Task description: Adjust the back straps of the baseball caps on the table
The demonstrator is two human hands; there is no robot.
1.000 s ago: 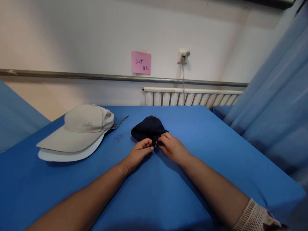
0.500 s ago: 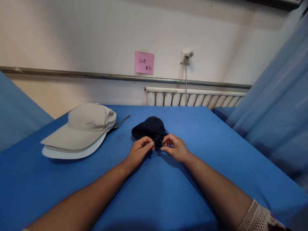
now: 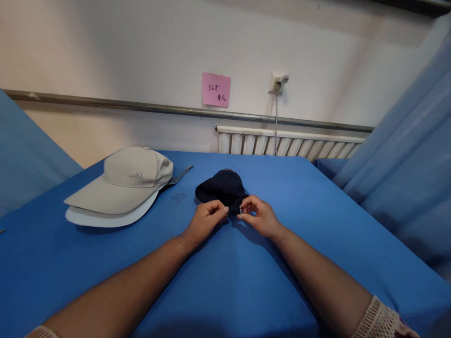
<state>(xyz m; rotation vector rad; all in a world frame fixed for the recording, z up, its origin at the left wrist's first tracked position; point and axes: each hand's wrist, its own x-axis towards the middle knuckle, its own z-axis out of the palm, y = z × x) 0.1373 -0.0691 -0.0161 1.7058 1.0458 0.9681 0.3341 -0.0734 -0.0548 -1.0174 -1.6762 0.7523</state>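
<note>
A dark navy cap (image 3: 221, 184) lies on the blue-covered table, its back strap (image 3: 234, 209) toward me. My left hand (image 3: 207, 218) pinches the left part of that strap between thumb and forefinger. On the other side, my right hand (image 3: 259, 216) pinches the strap at a small shiny metal buckle (image 3: 240, 211). The fingertips of both hands are a short way apart, with dark strap between them. My fingers partly hide the strap ends.
To the left, a beige cap (image 3: 130, 171) sits on top of a white-brimmed cap (image 3: 109, 218), and a grey strap (image 3: 183, 173) sticks out behind. Past the blue table (image 3: 282, 183) are a radiator (image 3: 289, 138) and a metal rail (image 3: 158, 109). Blue curtains (image 3: 405, 173) hang at both sides.
My hands have drawn slightly apart along the navy cap's strap, showing the buckle at my right fingers. The whole view has shifted a little, so everything sits further right.
</note>
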